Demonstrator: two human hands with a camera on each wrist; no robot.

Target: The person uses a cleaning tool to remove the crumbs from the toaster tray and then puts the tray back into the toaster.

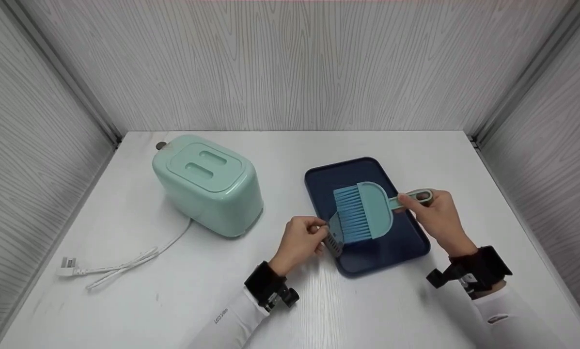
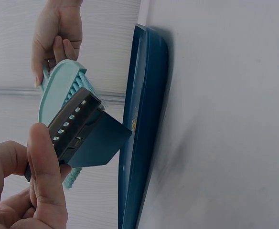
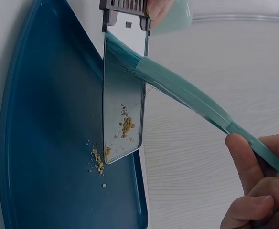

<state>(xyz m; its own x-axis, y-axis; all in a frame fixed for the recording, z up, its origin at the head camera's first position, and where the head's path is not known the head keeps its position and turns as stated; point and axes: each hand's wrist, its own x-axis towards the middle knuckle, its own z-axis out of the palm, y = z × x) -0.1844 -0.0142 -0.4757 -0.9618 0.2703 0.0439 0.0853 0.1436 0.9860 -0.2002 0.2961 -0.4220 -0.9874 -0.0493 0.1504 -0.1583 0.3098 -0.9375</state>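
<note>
My left hand (image 1: pixel 299 240) pinches the slotted grey end of a flat metal crumb tray (image 3: pixel 123 86). The plate slants over a navy tray (image 1: pixel 367 264), its far edge low near the tray's surface. Yellowish crumbs (image 3: pixel 127 125) lie on the metal plate. More loose crumbs (image 3: pixel 97 161) are on the navy tray beside its lower edge. In my right hand (image 1: pixel 437 218) is the looped handle of a mint-green brush (image 1: pixel 378 208). Its blue bristles (image 3: pixel 123 51) rest against the plate near the grey end and, in the head view, hide much of the plate.
A mint-green toaster (image 1: pixel 222 203) stands at the left of the white table (image 1: pixel 173 310). Its white cord (image 1: pixel 144 257) lies bundled at the front left, ending in a plug (image 1: pixel 68 267). Wood-grain panels (image 1: pixel 290 68) enclose the back and both sides.
</note>
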